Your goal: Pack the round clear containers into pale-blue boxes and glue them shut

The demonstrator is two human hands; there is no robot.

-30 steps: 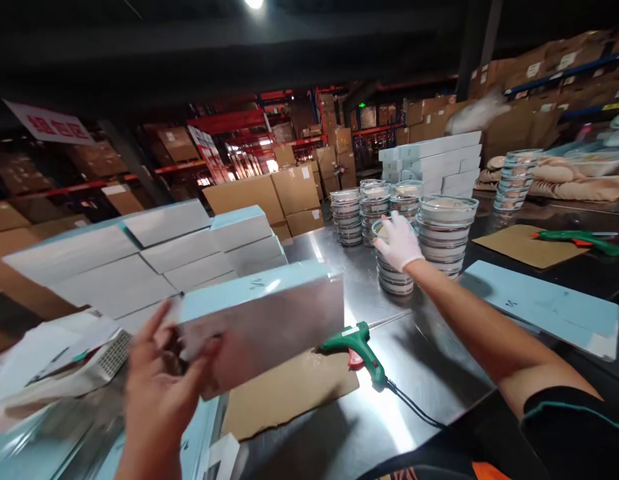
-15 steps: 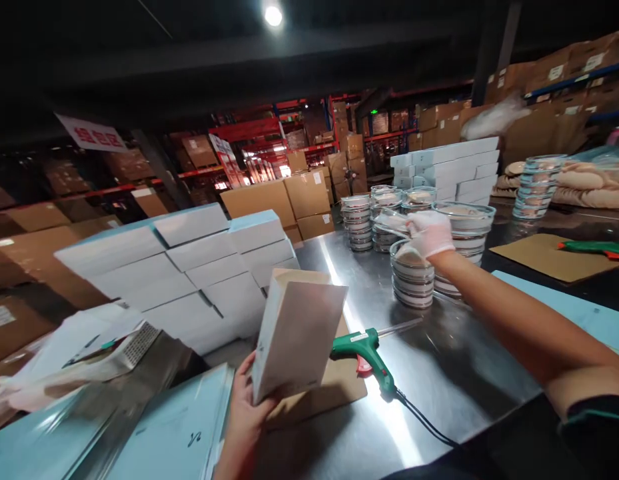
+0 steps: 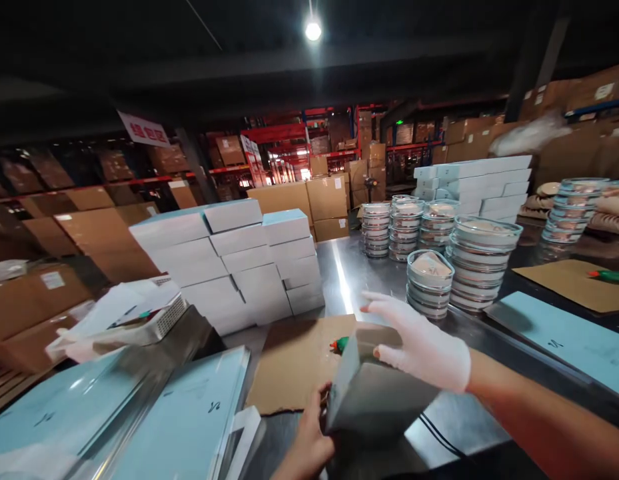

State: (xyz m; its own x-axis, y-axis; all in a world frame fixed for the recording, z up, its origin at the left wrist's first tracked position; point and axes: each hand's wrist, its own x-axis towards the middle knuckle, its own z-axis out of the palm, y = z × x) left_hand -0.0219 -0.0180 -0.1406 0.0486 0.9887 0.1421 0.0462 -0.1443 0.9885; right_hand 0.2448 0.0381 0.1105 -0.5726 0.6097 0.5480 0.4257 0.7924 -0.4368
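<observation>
My left hand (image 3: 309, 443) grips the lower left edge of a grey cardboard box (image 3: 374, 400), which stands tilted near the front of the steel table (image 3: 349, 280). My right hand (image 3: 422, 347), in a white glove, lies over the box's upper end with its fingers stretched out to the left. Nothing shows between those fingers. Just beyond the hand stands a short stack of round clear containers (image 3: 430, 283) with beige contents. A green glue gun (image 3: 340, 345) peeks out behind the box, on a brown cardboard sheet (image 3: 294, 363).
White-and-blue boxes (image 3: 229, 263) are piled at the left; flat light-blue box blanks lie at the front left (image 3: 189, 420) and right (image 3: 564, 340). More container stacks (image 3: 482, 260) and another box pile (image 3: 476, 183) stand behind. Warehouse racks and cartons fill the background.
My right hand left the container stack and came back onto the box's upper end. The box dropped lower and nearer to me, and the view shifted to the left.
</observation>
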